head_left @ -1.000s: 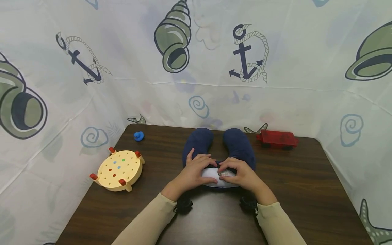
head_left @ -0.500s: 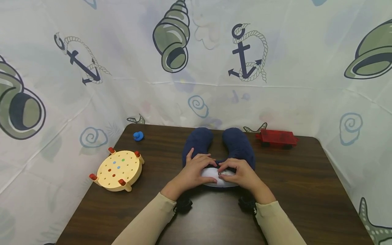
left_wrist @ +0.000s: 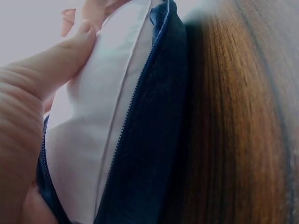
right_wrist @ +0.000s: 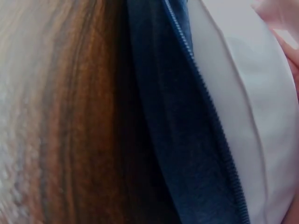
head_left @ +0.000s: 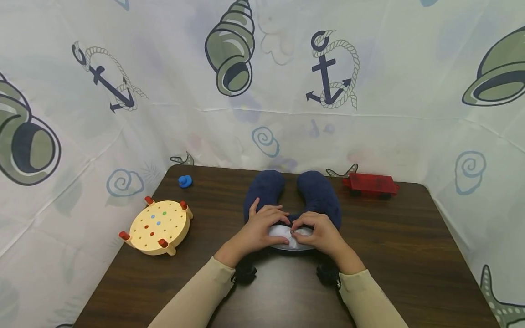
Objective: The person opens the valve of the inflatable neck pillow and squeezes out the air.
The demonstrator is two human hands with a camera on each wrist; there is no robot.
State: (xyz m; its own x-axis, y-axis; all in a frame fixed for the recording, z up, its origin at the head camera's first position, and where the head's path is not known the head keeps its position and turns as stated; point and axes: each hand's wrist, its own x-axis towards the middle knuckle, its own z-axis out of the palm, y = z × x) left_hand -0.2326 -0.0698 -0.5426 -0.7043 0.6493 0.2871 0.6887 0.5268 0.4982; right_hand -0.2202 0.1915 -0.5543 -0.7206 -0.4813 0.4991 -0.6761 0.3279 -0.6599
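A navy U-shaped neck pillow [head_left: 317,193] lies on the table, its curved end toward me. Its cover gapes along a zipper [left_wrist: 122,128], baring a white inner cushion [left_wrist: 91,126]. My left hand [head_left: 260,230] holds the left side of this opening, thumb on the white cloth and fingers over the far edge. My right hand [head_left: 321,233] pinches at the middle of the white inner cushion with thumb and forefinger; a small dark bit shows at the fingertips, too small to identify. In the right wrist view the near zipper edge [right_wrist: 210,98] runs beside the white cloth.
The brown table [head_left: 410,255] has a yellow round pegboard toy [head_left: 160,228] with red-tipped legs at left. A small blue toy [head_left: 185,181] sits at the back left, a red toy wagon [head_left: 371,184] at the back right. A patterned cloth [head_left: 279,91] hangs behind.
My right hand has shifted slightly left, and the white cloth now shows creases near its fingertips. The left hand stays in place, and so does the pillow.
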